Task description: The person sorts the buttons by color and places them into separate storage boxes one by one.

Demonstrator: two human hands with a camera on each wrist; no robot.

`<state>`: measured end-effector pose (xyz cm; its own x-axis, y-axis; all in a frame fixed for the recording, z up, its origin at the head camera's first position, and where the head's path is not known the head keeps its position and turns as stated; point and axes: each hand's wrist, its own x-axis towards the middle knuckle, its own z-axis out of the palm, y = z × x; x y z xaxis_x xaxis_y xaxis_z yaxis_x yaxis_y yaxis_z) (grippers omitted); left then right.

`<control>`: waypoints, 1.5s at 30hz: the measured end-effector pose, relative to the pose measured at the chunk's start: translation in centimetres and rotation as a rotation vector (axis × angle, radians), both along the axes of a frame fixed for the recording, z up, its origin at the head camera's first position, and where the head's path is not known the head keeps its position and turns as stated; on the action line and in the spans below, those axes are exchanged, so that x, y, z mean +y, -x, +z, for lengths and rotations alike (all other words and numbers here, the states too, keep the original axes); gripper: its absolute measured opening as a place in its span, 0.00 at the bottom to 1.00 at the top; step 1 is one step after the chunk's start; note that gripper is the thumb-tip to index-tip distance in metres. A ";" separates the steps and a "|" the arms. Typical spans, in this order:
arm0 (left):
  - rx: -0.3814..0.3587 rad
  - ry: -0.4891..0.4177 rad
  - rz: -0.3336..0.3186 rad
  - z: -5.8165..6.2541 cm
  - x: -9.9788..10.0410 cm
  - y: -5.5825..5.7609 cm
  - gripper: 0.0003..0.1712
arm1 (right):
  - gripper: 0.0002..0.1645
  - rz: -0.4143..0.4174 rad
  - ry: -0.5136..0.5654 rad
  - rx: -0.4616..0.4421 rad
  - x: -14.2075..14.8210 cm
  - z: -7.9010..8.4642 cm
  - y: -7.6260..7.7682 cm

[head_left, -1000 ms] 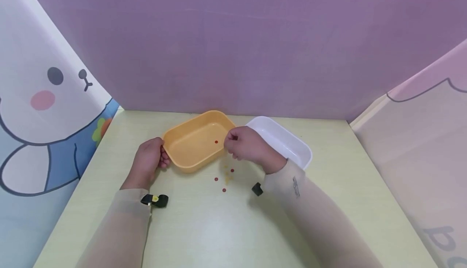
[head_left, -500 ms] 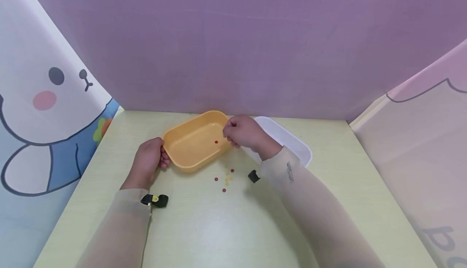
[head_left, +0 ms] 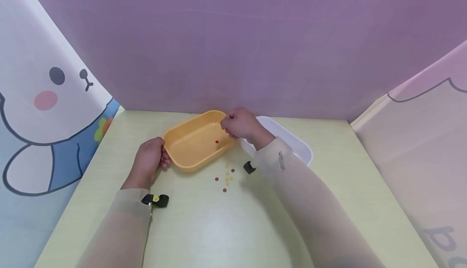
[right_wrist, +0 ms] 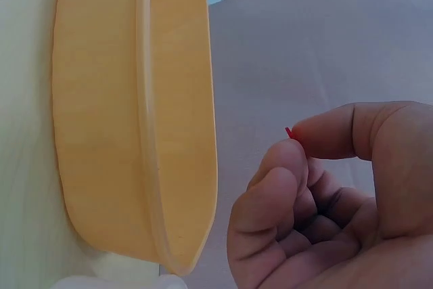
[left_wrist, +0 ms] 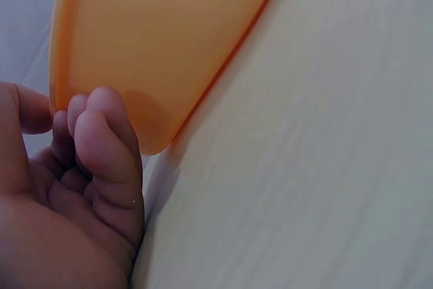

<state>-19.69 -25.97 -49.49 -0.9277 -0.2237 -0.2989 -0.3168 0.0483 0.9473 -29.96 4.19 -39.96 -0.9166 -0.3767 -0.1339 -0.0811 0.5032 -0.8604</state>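
My left hand (head_left: 150,158) pinches the left rim of a yellow-orange tray (head_left: 189,148) between thumb and curled fingers. In the left wrist view, the fingers (left_wrist: 101,147) lie against the tray's outside wall. Above the tray's right end is my right hand (head_left: 242,125). Its thumb and forefinger pinch a small red disc (right_wrist: 289,132), seen nearly edge-on in the right wrist view. Another red disc (head_left: 217,141) lies inside the tray. On the table in front are several loose red discs (head_left: 232,170) and several small yellow pieces (head_left: 227,179).
A white tray (head_left: 288,138) stands to the right of the orange one, partly hidden by my right hand and forearm. Behind both trays rises a purple wall panel (head_left: 233,57) at the table's back edge. Printed panels flank the table (head_left: 204,227).
My right hand has risen and moved away from me and slightly left, from near the tray's front right corner to above its right end. The left hand stays on the rim.
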 end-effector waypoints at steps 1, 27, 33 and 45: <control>0.000 0.000 -0.002 0.0 0.0 0.0 0.24 | 0.13 0.000 -0.005 0.002 -0.1 0.1 0.1; -0.008 0.001 -0.002 0.0 -0.3 -0.1 0.24 | 0.17 -0.052 -0.038 -0.049 -1.7 1.3 1.9; -0.016 0.002 -0.001 -0.3 -0.3 0.0 0.25 | 0.13 -0.055 -0.023 -0.046 -1.7 0.8 1.9; 0.001 0.003 -0.012 -0.2 -0.4 -0.1 0.25 | 0.05 -0.048 -0.015 -0.052 -2.0 0.8 1.6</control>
